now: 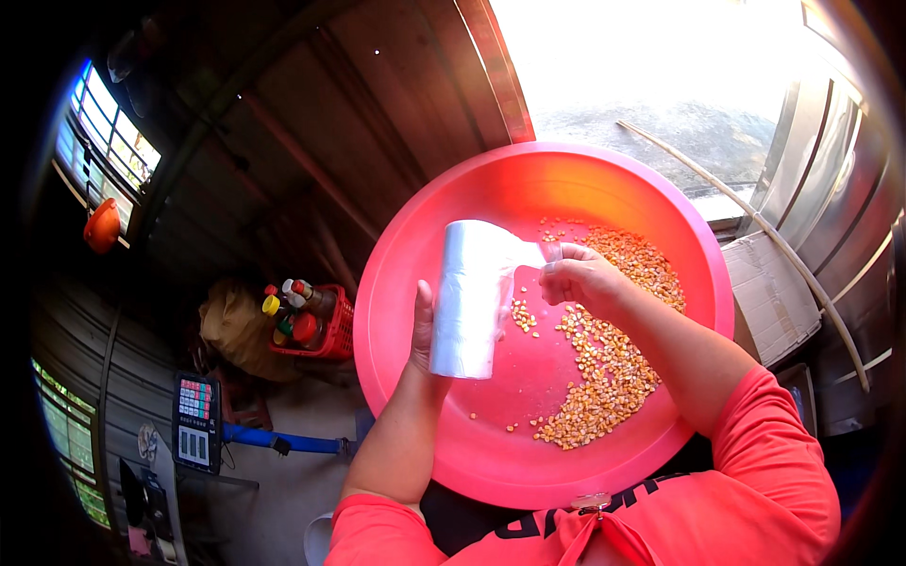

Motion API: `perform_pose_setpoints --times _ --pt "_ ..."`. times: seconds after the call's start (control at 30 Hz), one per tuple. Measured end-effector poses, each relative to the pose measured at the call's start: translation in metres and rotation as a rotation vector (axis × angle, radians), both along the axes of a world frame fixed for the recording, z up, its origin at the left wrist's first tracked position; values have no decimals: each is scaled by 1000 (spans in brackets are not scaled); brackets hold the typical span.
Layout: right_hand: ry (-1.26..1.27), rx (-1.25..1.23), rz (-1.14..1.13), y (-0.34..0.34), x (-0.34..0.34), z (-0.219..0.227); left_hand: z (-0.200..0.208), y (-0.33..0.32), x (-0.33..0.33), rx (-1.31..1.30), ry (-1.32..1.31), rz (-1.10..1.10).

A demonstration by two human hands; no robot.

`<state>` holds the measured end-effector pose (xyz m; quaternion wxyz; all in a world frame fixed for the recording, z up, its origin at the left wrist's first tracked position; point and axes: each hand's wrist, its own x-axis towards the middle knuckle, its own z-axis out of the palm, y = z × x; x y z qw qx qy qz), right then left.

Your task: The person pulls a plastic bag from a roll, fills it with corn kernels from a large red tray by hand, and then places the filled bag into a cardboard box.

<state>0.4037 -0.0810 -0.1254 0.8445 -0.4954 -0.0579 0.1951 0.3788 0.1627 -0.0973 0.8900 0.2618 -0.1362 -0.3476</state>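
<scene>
Over a wide pink-red basin (406, 226), my left hand (422, 330) grips a thick roll of clear plastic bags (464, 311) from its left side, with the roll standing nearly upright in view. My right hand (578, 275) pinches the loose end of the film, which stretches out from the roll's upper right. Its fingers are closed on that corner. Below my hands, yellow-orange corn kernels (604, 377) lie heaped along the basin's right side, with a few scattered kernels near the roll. Part of the heap is hidden behind my right forearm.
Left of the basin stands a red basket (342, 325) of bottles beside a tan sack (241, 325). A scale display (196, 424) on a blue post (283, 441) is at lower left. At right are a cardboard piece (774, 297) and a long stick (717, 184). A bright doorway opens ahead.
</scene>
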Motion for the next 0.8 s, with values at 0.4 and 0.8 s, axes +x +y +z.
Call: perform_pose_setpoints --times 0.4,0.8 --pt "105 165 -176 -14 6 11 10 1 -9 201 2 257" --pt "289 630 -338 -38 26 4 13 -8 -12 337 -47 369"
